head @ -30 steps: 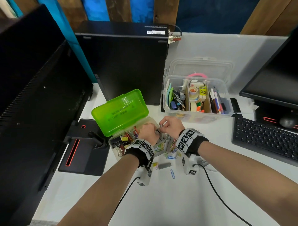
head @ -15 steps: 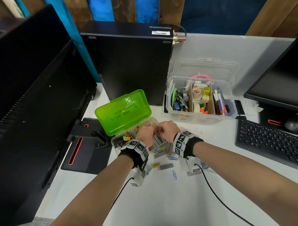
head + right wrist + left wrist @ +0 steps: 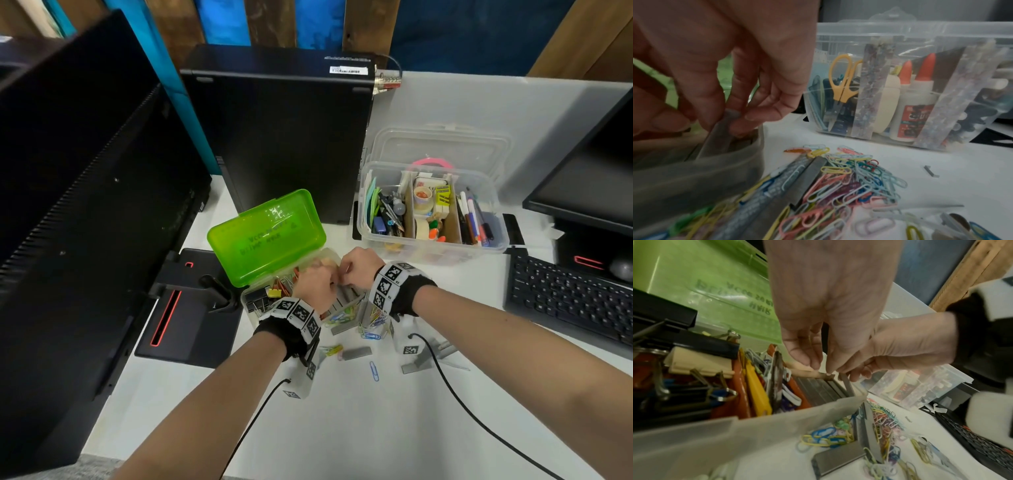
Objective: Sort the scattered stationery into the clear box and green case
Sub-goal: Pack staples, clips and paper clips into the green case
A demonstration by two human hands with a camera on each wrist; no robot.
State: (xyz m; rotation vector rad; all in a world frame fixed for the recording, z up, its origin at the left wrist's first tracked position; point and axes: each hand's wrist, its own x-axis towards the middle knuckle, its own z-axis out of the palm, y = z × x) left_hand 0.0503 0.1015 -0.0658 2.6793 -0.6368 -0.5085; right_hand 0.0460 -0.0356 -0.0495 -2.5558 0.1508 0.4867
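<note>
Both grips (image 3: 838,369) pinching staple strip (image 3: 846,384) over green case (image 3: 267,236)

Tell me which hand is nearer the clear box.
Right. The right hand hovers over the green case's end nearest the clear box; the left hand sits beside it, farther away.

green case (image 3: 267,236) base hidden by hands, lid lettering (perhaps mirrored) unreadable

Little can be read. The green case (image 3: 701,280) has raised lettering moulded into its lid, seen mirrored through the plastic and not legible. A glue bottle (image 3: 914,112) in the clear box (image 3: 920,32) bears a red label, blurred. A white sticker (image 3: 348,70) on the black computer tower (image 3: 281,137) is too small to read.
</note>
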